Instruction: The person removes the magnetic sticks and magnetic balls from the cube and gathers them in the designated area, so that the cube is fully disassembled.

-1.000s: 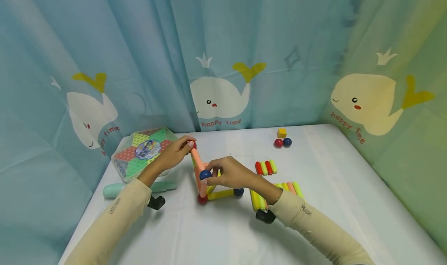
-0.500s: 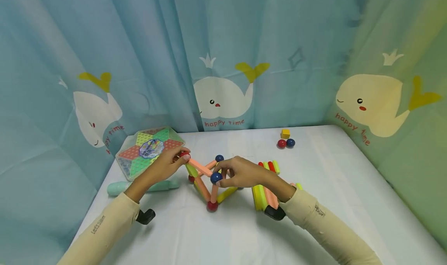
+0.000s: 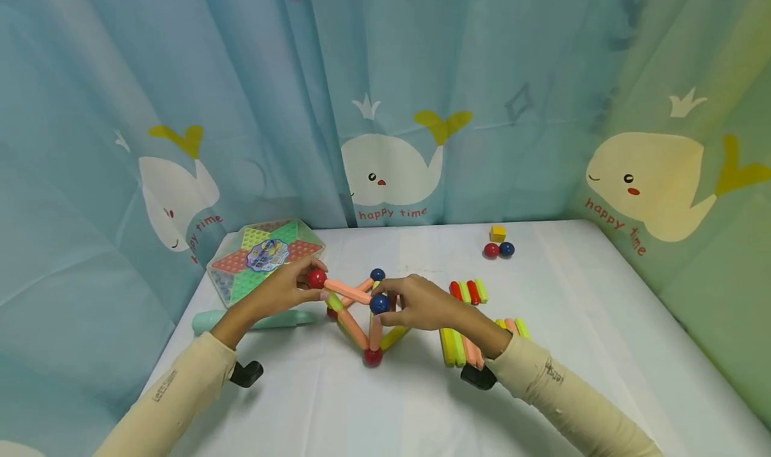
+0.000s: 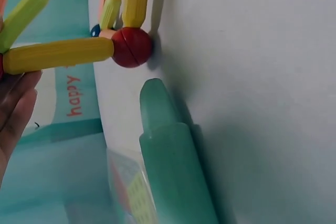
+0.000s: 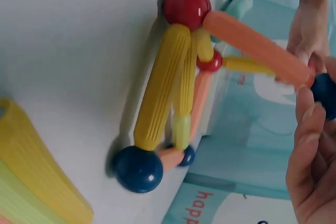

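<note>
My left hand (image 3: 289, 286) pinches a red ball (image 3: 316, 278) at the upper left of a magnetic stick-and-ball frame. My right hand (image 3: 421, 303) pinches a dark blue ball (image 3: 379, 304), and an orange-pink rod (image 3: 347, 292) spans the two balls. Below, an orange upright rod (image 5: 257, 45) runs from the blue ball to a red ball (image 5: 187, 8) on the table. A ribbed yellow rod (image 5: 163, 87) joins that red ball to a blue corner ball (image 5: 138, 169). In the left wrist view, another yellow rod (image 4: 60, 55) rises from a red base ball (image 4: 132, 47).
Several coloured rods (image 3: 460, 346) lie right of the frame, with shorter red and green rods (image 3: 468, 292) behind. Farther back are a yellow cube (image 3: 497, 233), a red ball (image 3: 491, 250) and a blue ball (image 3: 506, 249). A star-patterned board box (image 3: 268, 256) and teal tube-shaped object (image 4: 178, 171) lie left.
The upper red ball has come lower and nearer, so the rod between the hands lies flatter. The frame has turned, showing more of its left side. Both hands keep their balls; the head view has shifted slightly.
</note>
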